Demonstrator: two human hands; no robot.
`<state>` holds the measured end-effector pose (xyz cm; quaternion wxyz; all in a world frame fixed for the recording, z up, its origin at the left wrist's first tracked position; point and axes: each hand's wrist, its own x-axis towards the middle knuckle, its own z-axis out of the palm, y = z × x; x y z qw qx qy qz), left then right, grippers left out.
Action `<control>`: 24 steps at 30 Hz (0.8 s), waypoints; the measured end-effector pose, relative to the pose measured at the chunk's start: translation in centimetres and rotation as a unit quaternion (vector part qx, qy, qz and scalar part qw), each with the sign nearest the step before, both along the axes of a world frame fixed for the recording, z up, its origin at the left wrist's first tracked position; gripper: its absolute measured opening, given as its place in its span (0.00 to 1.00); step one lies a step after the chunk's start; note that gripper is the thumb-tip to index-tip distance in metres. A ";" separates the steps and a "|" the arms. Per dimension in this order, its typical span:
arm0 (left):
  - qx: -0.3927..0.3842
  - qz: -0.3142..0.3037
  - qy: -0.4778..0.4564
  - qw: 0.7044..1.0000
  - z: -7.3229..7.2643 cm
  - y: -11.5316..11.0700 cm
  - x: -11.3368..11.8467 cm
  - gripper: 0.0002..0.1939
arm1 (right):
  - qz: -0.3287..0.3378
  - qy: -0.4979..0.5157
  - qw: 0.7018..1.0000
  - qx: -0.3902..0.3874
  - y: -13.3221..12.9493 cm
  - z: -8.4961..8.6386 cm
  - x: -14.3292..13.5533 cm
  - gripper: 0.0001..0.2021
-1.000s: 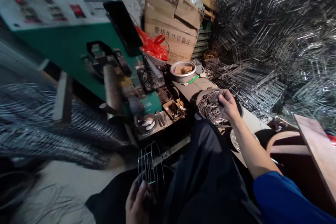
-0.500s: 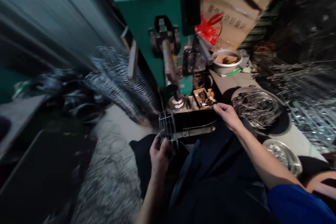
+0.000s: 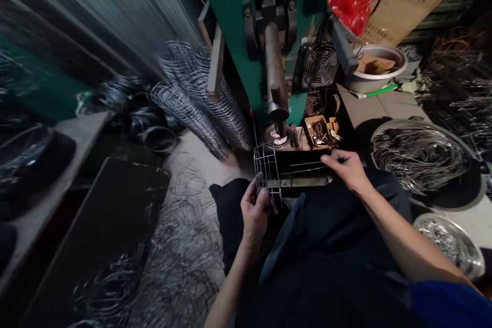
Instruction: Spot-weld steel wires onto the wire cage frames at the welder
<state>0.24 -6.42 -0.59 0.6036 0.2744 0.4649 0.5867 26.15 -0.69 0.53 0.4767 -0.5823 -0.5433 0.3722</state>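
My left hand [image 3: 255, 209] is closed round the lower part of a small wire rack [image 3: 271, 164], a metal frame of crossing wires held upright over my lap. In my right hand [image 3: 346, 168] a thin metal wire [image 3: 307, 169] is pinched between thumb and fingers, its free end pointing left toward the rack. A gap separates the wire's tip from the rack. Just beyond the rack stands a machine with a round metal electrode arm [image 3: 275, 72] above a round lower seat [image 3: 277, 136]. A small yellow box [image 3: 322, 132] of metal bits sits right of that seat.
Stacked wire rings [image 3: 200, 102] lean left of the green machine. At right are a round tray of bent wires [image 3: 418, 156], a metal bowl of small parts [image 3: 448, 243] and a white bowl [image 3: 378, 69]. Loose wire [image 3: 180, 246] covers the floor at left.
The camera view has shifted down and slightly left. My right hand now shows a wire stretching left from its fingers; my left hand keeps hold of the rack.
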 end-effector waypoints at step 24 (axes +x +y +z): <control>0.008 0.033 -0.005 0.999 -1.7 5.4 2.5 0.36 | 0.052 -0.035 0.998 0.027 6.1 -1.8 -0.7 0.28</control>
